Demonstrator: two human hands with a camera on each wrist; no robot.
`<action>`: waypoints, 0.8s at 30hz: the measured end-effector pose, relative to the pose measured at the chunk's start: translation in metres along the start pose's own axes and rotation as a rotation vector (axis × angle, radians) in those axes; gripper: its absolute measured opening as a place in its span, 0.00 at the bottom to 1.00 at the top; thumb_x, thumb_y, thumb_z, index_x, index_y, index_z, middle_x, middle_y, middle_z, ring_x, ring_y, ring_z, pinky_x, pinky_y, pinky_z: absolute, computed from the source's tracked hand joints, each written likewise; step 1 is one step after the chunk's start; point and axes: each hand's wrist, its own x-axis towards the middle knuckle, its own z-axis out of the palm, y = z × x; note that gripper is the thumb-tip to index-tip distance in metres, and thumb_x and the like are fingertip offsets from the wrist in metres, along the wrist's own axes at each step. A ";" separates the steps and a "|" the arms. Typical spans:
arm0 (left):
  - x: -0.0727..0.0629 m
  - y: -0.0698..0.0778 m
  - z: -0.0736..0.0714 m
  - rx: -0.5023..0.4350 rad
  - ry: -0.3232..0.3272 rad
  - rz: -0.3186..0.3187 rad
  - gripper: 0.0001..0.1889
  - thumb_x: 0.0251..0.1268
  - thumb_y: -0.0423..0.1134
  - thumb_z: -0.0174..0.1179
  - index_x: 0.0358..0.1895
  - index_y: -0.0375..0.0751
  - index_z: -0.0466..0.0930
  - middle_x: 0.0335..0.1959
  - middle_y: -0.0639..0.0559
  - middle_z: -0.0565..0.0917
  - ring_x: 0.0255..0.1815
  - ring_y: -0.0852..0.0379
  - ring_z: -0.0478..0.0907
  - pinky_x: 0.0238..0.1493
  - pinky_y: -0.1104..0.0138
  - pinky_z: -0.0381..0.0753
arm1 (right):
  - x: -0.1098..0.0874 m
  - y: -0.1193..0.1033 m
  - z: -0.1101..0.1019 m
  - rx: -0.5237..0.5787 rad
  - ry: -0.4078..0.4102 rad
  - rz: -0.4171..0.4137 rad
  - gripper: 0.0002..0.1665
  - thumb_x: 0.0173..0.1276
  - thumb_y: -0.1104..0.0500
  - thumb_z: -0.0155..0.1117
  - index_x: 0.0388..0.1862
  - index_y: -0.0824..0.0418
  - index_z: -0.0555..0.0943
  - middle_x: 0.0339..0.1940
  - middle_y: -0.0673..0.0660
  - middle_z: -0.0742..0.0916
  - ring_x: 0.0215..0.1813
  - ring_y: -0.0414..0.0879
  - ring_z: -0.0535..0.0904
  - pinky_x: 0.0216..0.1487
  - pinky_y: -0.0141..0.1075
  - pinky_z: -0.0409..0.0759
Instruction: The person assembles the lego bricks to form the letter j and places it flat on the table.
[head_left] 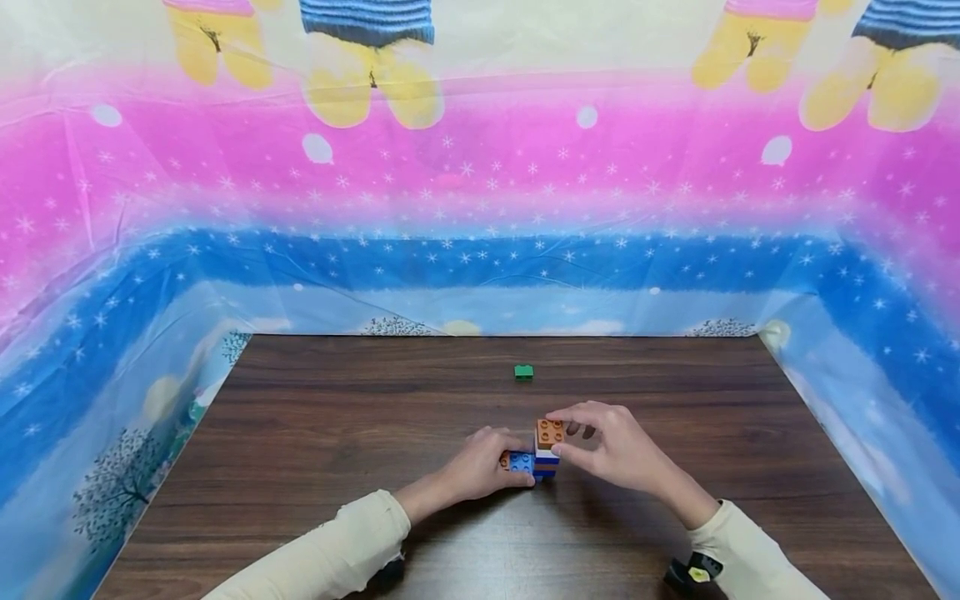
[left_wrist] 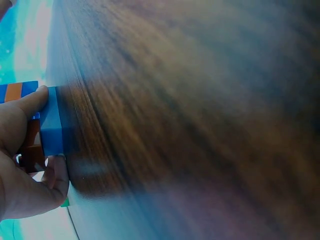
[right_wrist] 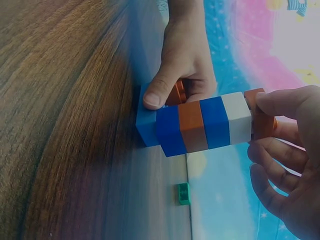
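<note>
A tower of toy building bricks stands on one end of a light blue base brick [right_wrist: 146, 125]. From the base up come a blue brick [right_wrist: 171, 131], an orange brick [right_wrist: 193, 127], another blue brick [right_wrist: 215, 122] and a white brick [right_wrist: 236, 119]. At the top, slightly tilted against the white one, is an orange brick [head_left: 550, 433], which my right hand [head_left: 611, 446] pinches between thumb and fingers. My left hand [head_left: 480, 467] grips the base brick from the left, thumb on its near side. Partly hidden under that hand, a lower orange brick [left_wrist: 32, 147] sits on the base.
A loose green brick [head_left: 523, 372] lies farther back on the dark wooden table [head_left: 337, 400]. Behind and beside the table hangs a printed cloth [head_left: 480, 258] in pink and blue. A black wrist device [head_left: 693, 572] is at the right sleeve.
</note>
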 end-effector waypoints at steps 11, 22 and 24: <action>0.000 0.000 -0.001 -0.005 -0.004 0.015 0.24 0.63 0.51 0.72 0.59 0.45 0.85 0.50 0.54 0.88 0.45 0.62 0.80 0.47 0.66 0.77 | 0.002 0.001 0.000 -0.073 -0.006 -0.064 0.21 0.67 0.52 0.74 0.58 0.55 0.86 0.48 0.49 0.90 0.48 0.43 0.84 0.44 0.42 0.83; 0.001 0.001 -0.001 -0.015 -0.001 0.015 0.23 0.62 0.50 0.73 0.58 0.45 0.86 0.48 0.53 0.88 0.43 0.62 0.80 0.44 0.68 0.77 | 0.004 -0.003 -0.002 -0.248 0.000 -0.135 0.23 0.63 0.51 0.77 0.56 0.56 0.88 0.47 0.51 0.90 0.46 0.44 0.85 0.46 0.45 0.84; 0.001 0.000 0.000 -0.017 -0.001 0.016 0.23 0.62 0.50 0.73 0.58 0.45 0.86 0.48 0.53 0.88 0.42 0.63 0.80 0.44 0.68 0.77 | 0.003 -0.003 -0.002 -0.255 0.004 -0.126 0.23 0.63 0.51 0.77 0.55 0.56 0.88 0.47 0.51 0.91 0.47 0.44 0.86 0.48 0.46 0.84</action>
